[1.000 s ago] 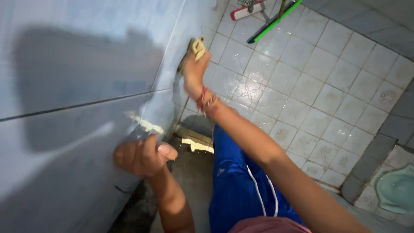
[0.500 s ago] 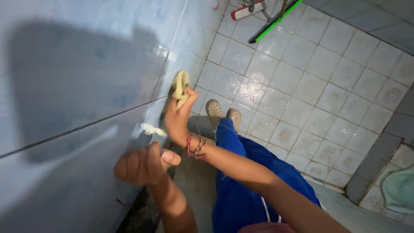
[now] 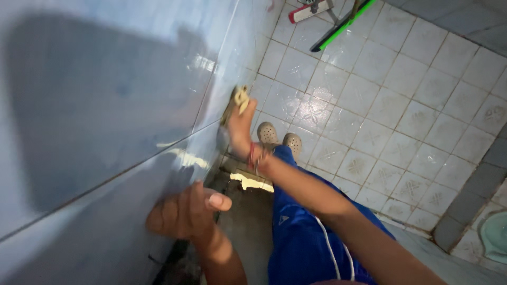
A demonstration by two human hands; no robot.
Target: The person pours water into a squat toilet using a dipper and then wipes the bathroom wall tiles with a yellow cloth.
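Observation:
My right hand (image 3: 241,126) presses a small yellowish scrubbing pad (image 3: 240,98) against the pale blue tiled wall (image 3: 105,95), low down near the floor. Red bangles circle that wrist. My left hand (image 3: 186,212) rests flat against the lower wall tile, fingers curled, thumb out, holding nothing. My blue trousers (image 3: 298,237) and beige clogs (image 3: 279,138) show below the arm.
A white patterned tile floor (image 3: 380,111) spreads to the right. A green-handled mop and a red-and-white brush head (image 3: 338,24) lie at the top. A dark gap runs along the wall's base (image 3: 237,211). A pale green basin (image 3: 496,235) sits at the right edge.
My right hand with the pad slid down the wall towards me, then back out along it. The left hand stayed on the lower tile.

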